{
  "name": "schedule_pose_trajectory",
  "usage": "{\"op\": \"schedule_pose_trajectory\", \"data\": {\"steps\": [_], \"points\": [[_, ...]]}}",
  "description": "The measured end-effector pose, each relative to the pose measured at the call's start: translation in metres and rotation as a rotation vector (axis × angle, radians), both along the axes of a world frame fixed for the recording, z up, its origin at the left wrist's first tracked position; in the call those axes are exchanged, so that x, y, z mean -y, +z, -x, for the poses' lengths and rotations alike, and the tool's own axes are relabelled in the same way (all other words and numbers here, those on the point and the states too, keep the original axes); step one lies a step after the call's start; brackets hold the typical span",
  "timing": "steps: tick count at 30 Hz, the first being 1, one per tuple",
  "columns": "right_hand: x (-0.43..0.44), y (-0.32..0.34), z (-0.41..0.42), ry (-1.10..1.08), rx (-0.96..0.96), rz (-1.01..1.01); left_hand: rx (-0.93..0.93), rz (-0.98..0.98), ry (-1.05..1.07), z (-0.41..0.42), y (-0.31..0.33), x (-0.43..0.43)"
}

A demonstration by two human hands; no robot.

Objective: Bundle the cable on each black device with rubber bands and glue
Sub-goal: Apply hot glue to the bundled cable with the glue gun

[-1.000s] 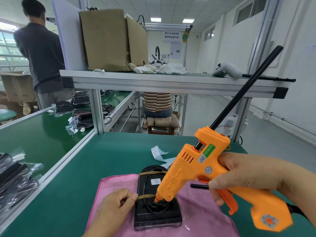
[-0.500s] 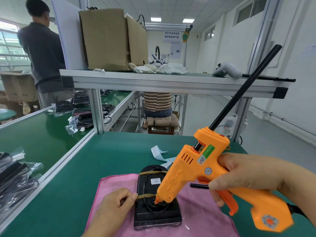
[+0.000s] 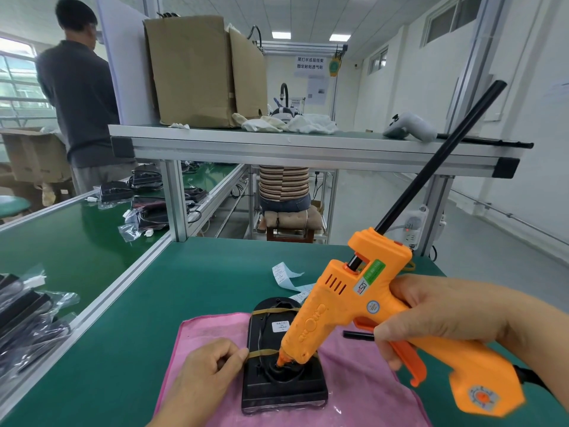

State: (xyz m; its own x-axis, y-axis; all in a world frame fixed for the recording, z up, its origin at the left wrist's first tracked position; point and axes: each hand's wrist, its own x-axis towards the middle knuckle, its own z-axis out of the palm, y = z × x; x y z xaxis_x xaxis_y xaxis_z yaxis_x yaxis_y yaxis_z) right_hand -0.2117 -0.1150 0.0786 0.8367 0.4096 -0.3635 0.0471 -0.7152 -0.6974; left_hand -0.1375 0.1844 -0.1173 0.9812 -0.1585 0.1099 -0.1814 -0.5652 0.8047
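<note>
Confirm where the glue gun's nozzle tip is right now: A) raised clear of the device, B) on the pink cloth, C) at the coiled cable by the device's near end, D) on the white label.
C: the glue gun, held in the right hand, has its tip down at the coiled cable on the black device.

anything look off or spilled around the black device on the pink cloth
Nothing looks spilled or damaged. Two loose bits: a curled white label strip lies on the green bench behind the black device, and a spare black glue stick lies on the pink cloth under the glue gun.
</note>
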Motion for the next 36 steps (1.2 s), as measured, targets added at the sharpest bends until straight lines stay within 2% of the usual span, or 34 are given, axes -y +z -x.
{"op": "schedule_pose_trajectory", "data": {"steps": [29, 36], "points": [[0.0042, -0.0005, -0.0021, -0.04, -0.044, -0.014, -0.001, 0.007, 0.009, -0.0009, -0.002, -0.0001], [0.0038, -0.0009, -0.0028, -0.044, -0.043, 0.039, 0.002, 0.012, 0.006, -0.0008, -0.0017, 0.0001]]}}
